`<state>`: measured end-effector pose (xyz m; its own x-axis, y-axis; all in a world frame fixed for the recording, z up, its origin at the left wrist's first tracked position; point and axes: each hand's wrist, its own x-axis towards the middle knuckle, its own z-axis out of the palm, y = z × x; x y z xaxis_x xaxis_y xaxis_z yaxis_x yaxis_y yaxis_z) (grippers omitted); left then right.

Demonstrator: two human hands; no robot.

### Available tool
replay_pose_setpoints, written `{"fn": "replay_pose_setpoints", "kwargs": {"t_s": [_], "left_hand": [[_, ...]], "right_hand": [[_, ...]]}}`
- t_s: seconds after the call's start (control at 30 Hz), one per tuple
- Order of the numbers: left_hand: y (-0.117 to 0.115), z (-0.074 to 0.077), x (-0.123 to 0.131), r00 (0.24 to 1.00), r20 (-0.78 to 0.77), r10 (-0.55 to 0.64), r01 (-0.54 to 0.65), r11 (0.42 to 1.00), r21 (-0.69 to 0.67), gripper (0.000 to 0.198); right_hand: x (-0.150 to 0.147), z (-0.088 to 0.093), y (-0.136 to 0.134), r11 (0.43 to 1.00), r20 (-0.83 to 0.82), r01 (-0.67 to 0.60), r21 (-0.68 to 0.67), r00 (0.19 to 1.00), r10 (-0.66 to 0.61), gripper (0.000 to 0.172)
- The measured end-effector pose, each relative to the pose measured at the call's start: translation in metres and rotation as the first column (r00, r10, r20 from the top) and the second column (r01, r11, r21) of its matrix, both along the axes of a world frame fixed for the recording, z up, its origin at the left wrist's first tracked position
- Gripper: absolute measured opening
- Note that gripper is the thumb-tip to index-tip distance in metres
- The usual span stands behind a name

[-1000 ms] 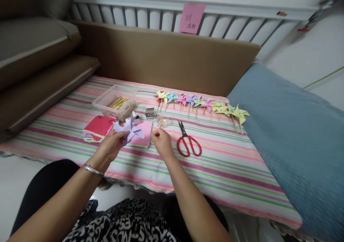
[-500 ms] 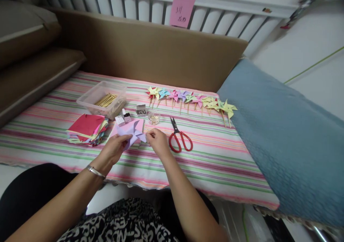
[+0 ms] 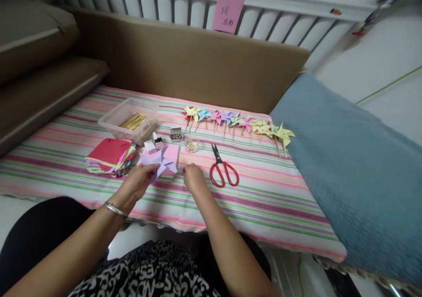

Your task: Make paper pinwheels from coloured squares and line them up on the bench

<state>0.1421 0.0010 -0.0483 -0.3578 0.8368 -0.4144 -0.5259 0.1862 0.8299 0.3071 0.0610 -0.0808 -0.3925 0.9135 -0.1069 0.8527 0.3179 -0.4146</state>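
Observation:
My left hand [image 3: 142, 178] pinches a purple paper pinwheel [image 3: 158, 159] by its left side, over a pink paper pad [image 3: 171, 153]. To its right my right hand [image 3: 194, 177] is closed, fingertips pressed together and apart from the pinwheel. A thin pale stick [image 3: 185, 160] shows just beyond those fingertips; whether they hold it I cannot tell. Close by are a small clear dish [image 3: 191, 145] of tiny gold pieces, an open little box [image 3: 176, 135] of small metal parts, and small white boxes [image 3: 150, 146]. Red-handled scissors [image 3: 219, 169] lie right of my right hand.
A clear plastic tub [image 3: 114, 127] with wooden sticks [image 3: 134, 121] stands behind a stack of coloured paper [image 3: 110, 152]. Finished pinwheels [image 3: 227, 118] lie in a row at the back. A cardboard panel [image 3: 198, 64] stands behind the striped cloth [image 3: 263, 209].
My right hand has drawn away from the pinwheel, a little right and toward me. My left hand still holds the pinwheel. The whole view has shifted slightly.

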Motion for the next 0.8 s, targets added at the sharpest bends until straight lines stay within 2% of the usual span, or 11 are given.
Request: {"fn": "replay_pose_setpoints", "kwargs": {"t_s": [0.27,0.4,0.6,0.8], "left_hand": [[0.000,0.001,-0.001,1.000,0.027,0.005,-0.005,1.000,0.004,0.014],[-0.001,0.002,-0.005,0.999,0.039,0.032,-0.032,0.999,-0.013,0.014],[-0.003,0.009,-0.005,0.998,0.057,0.040,-0.039,0.999,-0.008,0.010],[-0.002,0.008,-0.006,0.995,0.078,0.057,-0.055,0.998,-0.030,0.011]], "right_hand": [[0.015,-0.002,0.006,0.997,-0.106,-0.062,-0.054,0.993,0.056,0.026],[0.024,-0.002,0.009,0.997,-0.166,-0.032,-0.067,0.986,0.021,0.030],[0.031,0.004,0.009,0.998,-0.161,0.009,-0.057,0.987,-0.019,0.024],[0.033,0.010,0.005,0.999,-0.122,-0.003,-0.038,0.992,-0.002,0.025]]}}
